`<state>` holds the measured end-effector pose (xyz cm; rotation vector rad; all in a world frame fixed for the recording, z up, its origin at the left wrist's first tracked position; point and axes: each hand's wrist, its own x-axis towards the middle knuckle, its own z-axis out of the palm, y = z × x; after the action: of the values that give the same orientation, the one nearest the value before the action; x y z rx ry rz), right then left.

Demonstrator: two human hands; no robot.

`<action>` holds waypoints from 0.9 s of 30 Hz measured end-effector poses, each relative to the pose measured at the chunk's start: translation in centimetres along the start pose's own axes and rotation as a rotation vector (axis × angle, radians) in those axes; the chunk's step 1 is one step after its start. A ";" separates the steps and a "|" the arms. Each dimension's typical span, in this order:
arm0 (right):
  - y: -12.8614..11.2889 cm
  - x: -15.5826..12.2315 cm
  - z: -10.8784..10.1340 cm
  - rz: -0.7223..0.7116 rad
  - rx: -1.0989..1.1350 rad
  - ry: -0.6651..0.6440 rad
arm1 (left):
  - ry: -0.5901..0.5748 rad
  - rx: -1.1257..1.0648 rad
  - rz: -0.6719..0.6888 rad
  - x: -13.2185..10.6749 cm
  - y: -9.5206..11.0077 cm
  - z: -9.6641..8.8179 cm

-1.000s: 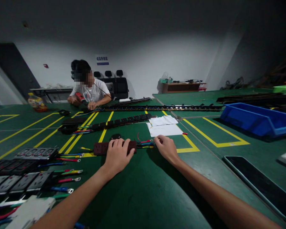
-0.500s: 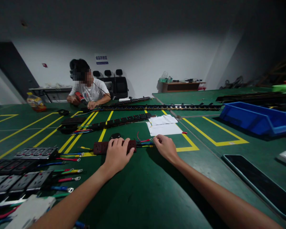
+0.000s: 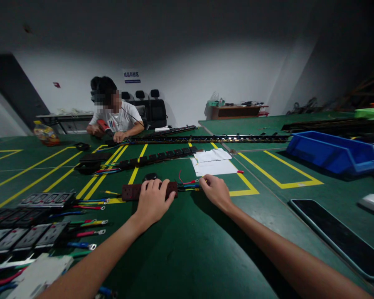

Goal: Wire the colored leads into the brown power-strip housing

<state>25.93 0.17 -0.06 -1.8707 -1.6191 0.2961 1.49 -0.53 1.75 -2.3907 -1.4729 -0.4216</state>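
My left hand (image 3: 153, 199) lies over a dark red socket strip (image 3: 131, 192), its fingers over the top and far edge and its thumb along the near side. From the strip's right end run red, blue and yellow-green wires (image 3: 187, 187). My right hand (image 3: 216, 191) is closed in a pinch on the ends of the blue and yellow-green wires; its fingers hide the tips. The red wire (image 3: 189, 182) ends in a ring terminal just left of my right fingers. A small black round object (image 3: 150, 177) sits behind the strip.
Several socket strips with ring-terminal wires (image 3: 46, 200) lie at left. White papers (image 3: 215, 162), a long socket chain (image 3: 156, 158) and a blue bin (image 3: 333, 153) stand farther back. A phone (image 3: 339, 236) lies at right. Across the table, a person (image 3: 118, 116) holds a red power tool (image 3: 104, 126).
Both hands keep their places on the strip and wires. The view has shifted very slightly.
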 end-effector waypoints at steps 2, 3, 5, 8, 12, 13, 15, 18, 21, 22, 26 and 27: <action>0.0 0.0 0.0 0.002 -0.005 0.000 | -0.001 0.001 -0.003 0.0 0.0 -0.1; 0.0 0.0 0.0 0.002 -0.006 0.000 | -0.004 0.000 -0.003 0.0 0.1 -0.1; 0.0 0.0 0.0 0.003 -0.005 -0.003 | -0.009 -0.006 -0.003 0.0 0.1 -0.2; -0.1 0.0 -0.1 0.008 -0.006 -0.015 | -0.010 -0.019 -0.003 0.0 0.0 -0.2; -0.4 -0.1 -0.4 0.024 -0.016 -0.005 | -0.002 -0.032 -0.003 0.0 0.0 -0.1; -0.5 -0.2 -0.4 0.024 -0.025 0.003 | -0.002 -0.031 -0.003 0.0 0.0 -0.1; -0.6 -0.2 -0.6 0.009 -0.055 -0.004 | -0.002 -0.025 -0.003 0.0 0.0 -0.1; -0.1 -0.3 -0.6 -0.052 -0.082 -0.074 | -0.005 -0.019 0.000 0.0 0.0 -0.2; 0.9 -0.1 -0.4 -0.181 -0.032 -0.138 | 0.003 -0.027 0.002 0.0 0.0 -0.1; 1.3 -0.1 -0.3 -0.226 -0.014 -0.148 | 0.008 -0.031 0.002 0.0 0.0 -0.1; 2.1 0.1 0.3 -0.276 0.005 -0.097 | 0.008 -0.046 0.001 0.0 -0.1 -0.1; 2.2 0.1 0.4 -0.286 0.004 -0.080 | 0.007 -0.048 0.002 0.0 -0.1 0.0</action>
<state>27.50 0.32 -1.59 -1.6146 -1.9099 0.2523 1.42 -0.55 1.78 -2.4248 -1.4735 -0.4692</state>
